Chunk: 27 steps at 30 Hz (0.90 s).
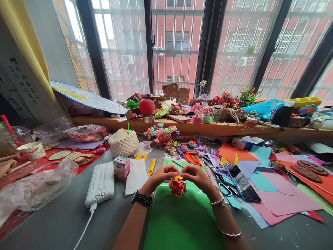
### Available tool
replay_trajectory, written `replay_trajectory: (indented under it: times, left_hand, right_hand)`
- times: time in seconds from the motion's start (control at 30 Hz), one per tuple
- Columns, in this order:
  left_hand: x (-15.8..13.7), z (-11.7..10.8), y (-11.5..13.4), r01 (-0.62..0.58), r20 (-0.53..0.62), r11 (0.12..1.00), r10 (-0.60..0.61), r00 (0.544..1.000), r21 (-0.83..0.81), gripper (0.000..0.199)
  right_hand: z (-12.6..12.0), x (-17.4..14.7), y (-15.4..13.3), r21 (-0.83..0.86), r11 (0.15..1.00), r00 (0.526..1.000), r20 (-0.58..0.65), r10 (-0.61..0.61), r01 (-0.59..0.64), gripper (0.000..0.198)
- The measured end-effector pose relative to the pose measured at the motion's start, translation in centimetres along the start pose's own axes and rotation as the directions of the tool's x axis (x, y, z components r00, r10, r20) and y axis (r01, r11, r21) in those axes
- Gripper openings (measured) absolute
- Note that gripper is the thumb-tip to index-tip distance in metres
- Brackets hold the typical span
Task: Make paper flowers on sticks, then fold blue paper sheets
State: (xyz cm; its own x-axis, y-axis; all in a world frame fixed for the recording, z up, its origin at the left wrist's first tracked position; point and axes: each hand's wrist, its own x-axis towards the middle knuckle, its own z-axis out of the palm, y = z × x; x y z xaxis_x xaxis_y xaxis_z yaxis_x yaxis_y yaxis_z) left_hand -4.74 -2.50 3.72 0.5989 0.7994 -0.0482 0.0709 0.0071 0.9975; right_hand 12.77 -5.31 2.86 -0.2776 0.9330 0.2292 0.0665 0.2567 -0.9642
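Observation:
Over a green folder [182, 222], I hold a small ball of folded paper [177, 186] in red, orange and yellow. My left hand [163, 175] pinches its top from the left. From the other side, the bent fingers of my right hand [196, 176] close on the top too, where a bit of purple shows between the fingertips. Yellow folded paper strips [152, 167] lie left of my hands. Behind them are orange folded pieces [193, 158] and scattered purple scraps. The fingers partly cover the ball's upper side.
Scissors [225, 187] and a phone [243, 182] lie at right, among coloured paper sheets [275, 194]. At left stand a white power bank [100, 184] with a cable, a small drink carton [121, 167] and a netted coconut [124, 142]. A crowded windowsill [125, 125] runs behind.

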Motion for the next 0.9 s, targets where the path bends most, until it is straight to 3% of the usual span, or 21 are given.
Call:
replay_trajectory:
  times: [0.33, 0.9]
  left_hand:
    - [-0.3, -0.8, 0.5, 0.127, 0.072, 0.990, -0.131, 0.989, 0.062, 0.022]
    - [0.7, -1.8, 1.0, 0.285, 0.190, 0.948, -0.308, 0.932, 0.139, 0.023]
  right_hand:
    - [0.0, 0.0, 0.5, 0.108, 0.990, 0.989, 0.123, 0.079, -0.093, 0.030]
    - [0.1, 0.1, 1.4, 0.156, 0.966, 0.973, 0.131, 0.188, -0.207, 0.025]
